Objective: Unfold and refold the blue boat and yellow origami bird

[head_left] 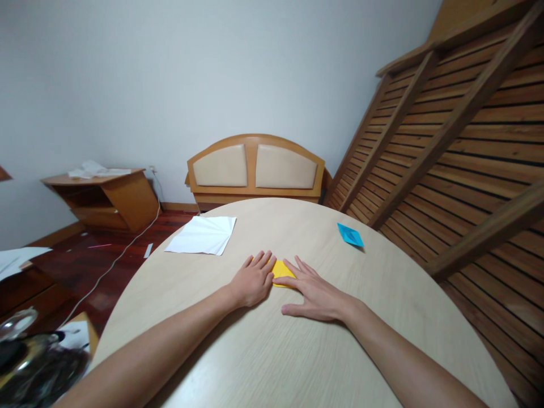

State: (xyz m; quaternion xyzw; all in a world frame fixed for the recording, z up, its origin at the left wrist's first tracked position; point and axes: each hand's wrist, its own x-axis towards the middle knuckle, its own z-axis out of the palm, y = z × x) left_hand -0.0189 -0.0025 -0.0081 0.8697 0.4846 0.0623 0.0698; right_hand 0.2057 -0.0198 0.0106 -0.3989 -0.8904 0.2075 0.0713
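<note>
Both forearms reach in from the near edge of the round wooden worktop [263, 351] and meet at a small yellow paper [282, 270], which lies flat near the middle of the surface. Most of the sheet is covered; only a yellow wedge shows between the hands. On the paper's left side the left hand [254, 280] lies palm down, fingers [267, 262] held together and pressed flat onto the sheet, not curled around anything. On the paper's right side the right hand [317, 294] is also palm down, fingers [297, 268] spread and laid over the sheet's edge, thumb stretched out along the worktop (neither hand grips the paper; both just press on it).

Beyond the yellow paper and to its left sits a white sheet [203, 236] with fold creases, near the far rim. Beyond the yellow paper to its right, well apart, is a small folded blue paper [351, 235]. Farther behind the yellow paper, off the worktop, a wooden headboard [255, 167] with two padded panels leans against the wall, and a slatted bed frame [459, 141] stands tilted to the right.
</note>
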